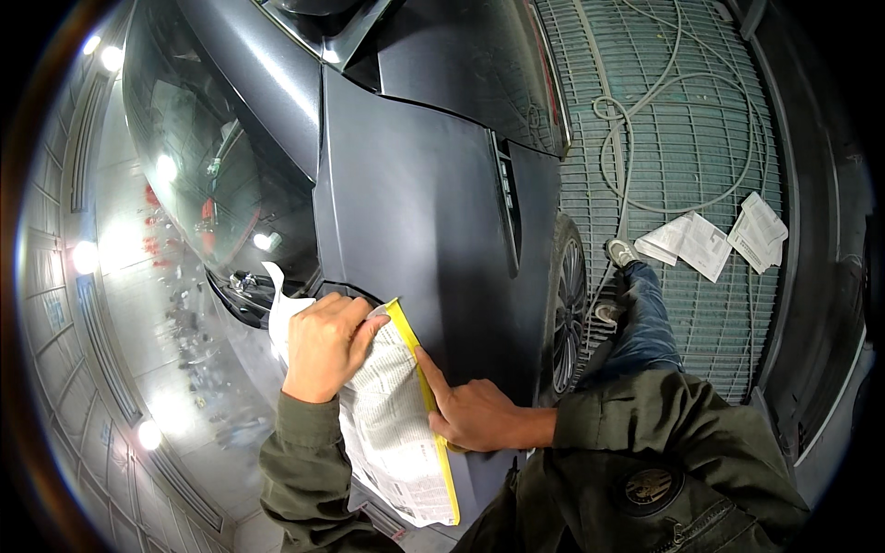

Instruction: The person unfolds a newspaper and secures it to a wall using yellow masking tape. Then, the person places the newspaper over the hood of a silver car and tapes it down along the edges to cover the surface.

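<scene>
A sheet of newspaper [387,424] with yellow masking tape [426,387] along its right edge lies over the front of a dark grey car's fender [406,203]. At the sheet's far end, my left hand [324,346] is closed on the paper, its thumb pointing toward the tape. A loose white flap of paper [281,309] stands up beyond that hand. My right hand [484,413] rests beside the tape, its index finger stretched out and touching the yellow strip. Its lower fingers are partly hidden.
To the left are the car's windshield [221,157] and bright wall lights. A wheel [569,309] is on the right, near my legs [645,318]. A hose [604,147] loops over the floor grating [701,313], where newspaper sheets [705,247] lie.
</scene>
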{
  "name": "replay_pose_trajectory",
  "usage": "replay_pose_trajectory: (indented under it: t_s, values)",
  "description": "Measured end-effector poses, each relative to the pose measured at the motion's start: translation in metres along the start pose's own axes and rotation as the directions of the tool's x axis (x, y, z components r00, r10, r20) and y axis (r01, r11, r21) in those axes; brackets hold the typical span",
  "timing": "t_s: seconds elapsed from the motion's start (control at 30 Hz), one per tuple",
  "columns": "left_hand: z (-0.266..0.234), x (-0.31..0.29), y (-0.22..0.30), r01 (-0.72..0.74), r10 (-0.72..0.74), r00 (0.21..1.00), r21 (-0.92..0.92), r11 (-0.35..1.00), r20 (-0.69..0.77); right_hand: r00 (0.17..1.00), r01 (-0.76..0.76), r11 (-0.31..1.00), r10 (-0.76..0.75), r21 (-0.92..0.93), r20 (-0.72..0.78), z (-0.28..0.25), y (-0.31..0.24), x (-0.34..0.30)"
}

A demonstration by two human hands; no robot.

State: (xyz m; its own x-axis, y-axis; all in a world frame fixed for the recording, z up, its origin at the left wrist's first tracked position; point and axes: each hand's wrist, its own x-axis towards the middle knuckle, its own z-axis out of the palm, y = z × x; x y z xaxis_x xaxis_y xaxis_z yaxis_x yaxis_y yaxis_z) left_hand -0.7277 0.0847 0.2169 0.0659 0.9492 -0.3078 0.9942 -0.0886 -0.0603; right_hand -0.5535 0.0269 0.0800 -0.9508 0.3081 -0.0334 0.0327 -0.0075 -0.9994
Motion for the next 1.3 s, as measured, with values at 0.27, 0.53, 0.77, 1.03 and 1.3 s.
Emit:
replay_pose_trajectory:
  t_s: [0.27,0.53,0.77,1.03,1.3]
  values:
    - [0.003,-0.001,0.002,0.053,-0.053,0.998,-0.008,0.999,-0.020,0.997,0.009,0.999,-0.007,0.033,-0.078,0.003,0.005,0.005]
    - [0.007,-0.005,0.003,0.094,-0.092,0.994,0.035,0.995,-0.055,0.996,0.014,0.998,-0.009,0.056,-0.087,-0.003,0.004,0.011]
    - [0.014,-0.008,0.004,0.164,-0.164,0.979,-0.008,0.986,-0.124,0.992,0.043,0.997,-0.035,0.062,-0.125,-0.006,0.006,0.019]
    - [0.017,-0.015,0.009,0.248,-0.253,0.956,-0.054,0.967,-0.150,0.994,0.060,0.993,-0.051,0.097,-0.093,-0.014,0.006,0.023]
    - [0.017,-0.014,0.013,0.286,-0.296,0.939,-0.076,0.955,-0.174,0.993,0.064,0.994,-0.056,0.083,-0.101,-0.019,0.007,0.028]
